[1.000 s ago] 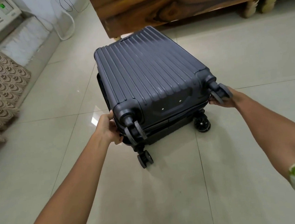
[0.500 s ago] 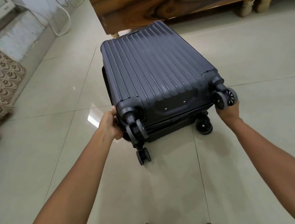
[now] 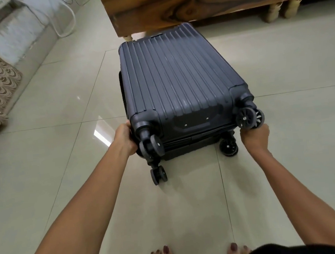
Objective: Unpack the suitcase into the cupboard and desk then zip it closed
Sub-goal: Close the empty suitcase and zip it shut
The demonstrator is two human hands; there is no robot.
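both hands clamp the ribbed navy suitcase [image 3: 176, 85] lying on the tiled floor [image 3: 53, 157]: left hand [image 3: 125, 138] on its corner, right hand [image 3: 255, 139] under a wheel [image 3: 245, 118].

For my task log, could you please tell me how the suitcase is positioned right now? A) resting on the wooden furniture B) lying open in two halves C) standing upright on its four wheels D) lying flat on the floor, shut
D: the suitcase lies ribbed side up on the floor, halves together, wheels toward the person.
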